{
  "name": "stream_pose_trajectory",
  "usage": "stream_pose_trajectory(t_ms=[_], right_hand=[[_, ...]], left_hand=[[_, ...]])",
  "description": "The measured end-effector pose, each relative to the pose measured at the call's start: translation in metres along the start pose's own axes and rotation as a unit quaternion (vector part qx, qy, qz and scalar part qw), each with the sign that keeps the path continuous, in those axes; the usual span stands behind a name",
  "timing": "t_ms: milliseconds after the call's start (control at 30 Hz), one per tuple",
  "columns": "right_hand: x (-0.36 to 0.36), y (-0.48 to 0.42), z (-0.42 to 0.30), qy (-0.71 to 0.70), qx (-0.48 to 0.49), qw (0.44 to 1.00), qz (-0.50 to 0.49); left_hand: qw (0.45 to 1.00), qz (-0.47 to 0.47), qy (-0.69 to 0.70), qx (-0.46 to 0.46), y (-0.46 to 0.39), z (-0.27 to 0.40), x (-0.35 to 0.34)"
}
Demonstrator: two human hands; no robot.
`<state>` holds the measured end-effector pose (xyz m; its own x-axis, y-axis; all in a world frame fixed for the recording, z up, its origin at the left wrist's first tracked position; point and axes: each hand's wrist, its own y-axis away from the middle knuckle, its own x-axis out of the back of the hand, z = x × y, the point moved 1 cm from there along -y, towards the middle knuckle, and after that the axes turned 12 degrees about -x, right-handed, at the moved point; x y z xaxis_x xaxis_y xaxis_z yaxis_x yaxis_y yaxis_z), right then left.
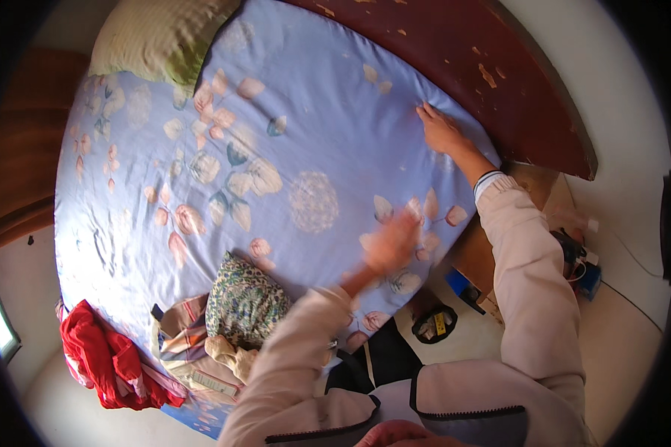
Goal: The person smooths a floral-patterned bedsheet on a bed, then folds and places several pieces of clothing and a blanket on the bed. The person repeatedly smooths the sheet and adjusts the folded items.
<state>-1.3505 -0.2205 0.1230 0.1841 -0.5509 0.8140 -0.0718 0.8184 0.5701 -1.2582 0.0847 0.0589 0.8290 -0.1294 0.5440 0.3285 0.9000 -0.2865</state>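
Note:
A blue floral fitted sheet (335, 139) covers the mattress before me and shows light wrinkles. My right hand (440, 127) rests on the sheet near the dark red headboard, palm down, with nothing seen in it. Lower down, my left hand (392, 240) is blurred by motion over the printed flowers near the bed's edge; its fingers cannot be made out, nor whether it touches the cloth. A green patterned cushion or folded cloth (246, 299) lies to the left of my left forearm.
The headboard (481, 72) has chipped paint. A striped pillow (156, 39) lies at the top left. Red clothing (109, 357) and a plaid cloth bag or garment (184, 335) lie at the lower left edge. On the floor stand a black-rimmed bin (435, 325) and blue items with cables (587, 279).

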Motion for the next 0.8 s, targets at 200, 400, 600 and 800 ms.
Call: stream_pose_trajectory(t_ms=[200,400,600,800], right_hand=[[-0.005,-0.002,0.009,-0.001,0.005,1.0,-0.003],[0.0,0.0,0.007,-0.01,0.029,0.999,0.012],[0.0,-0.002,0.021,-0.007,0.039,0.999,-0.006],[-0.005,-0.008,0.013,-0.014,0.063,0.998,-0.002]], left_hand=[[0.914,-0.156,0.372,0.032,0.068,0.102,-0.027],[0.906,0.157,-0.382,0.088,-0.01,-0.178,0.253],[0.902,0.155,-0.333,0.227,-0.102,-0.229,0.287],[0.955,-0.236,0.14,-0.109,-0.025,-0.004,0.03]])
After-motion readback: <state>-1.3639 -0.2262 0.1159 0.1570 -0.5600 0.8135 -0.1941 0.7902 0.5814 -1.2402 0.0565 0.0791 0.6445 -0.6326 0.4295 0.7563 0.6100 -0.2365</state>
